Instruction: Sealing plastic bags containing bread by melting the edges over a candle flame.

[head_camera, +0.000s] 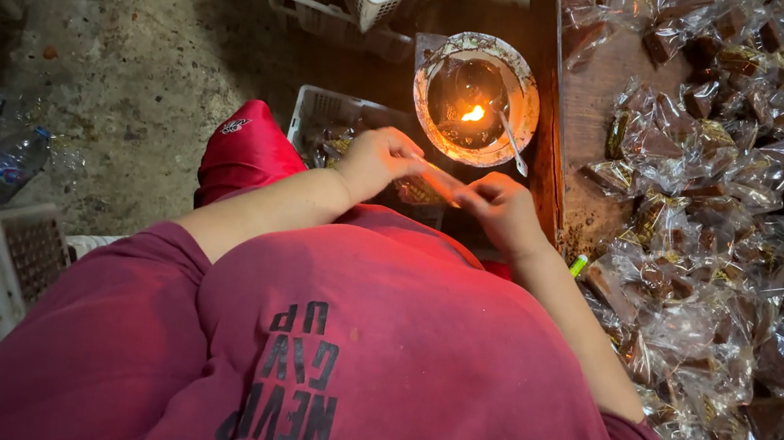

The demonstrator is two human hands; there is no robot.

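Just crinkly clear packet [439, 182] between hands [378, 160].

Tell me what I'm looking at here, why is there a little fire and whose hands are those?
The camera sits on a person's head and looks down, so you see their red shirt and their own two hands. The left hand and the right hand pinch a small clear packet between them, close to a small flame burning in a round bowl. A thin metal stick leans in that bowl. On the wooden table at the right lie lots of clear wrapped brown sweets. White plastic baskets stand on the floor.
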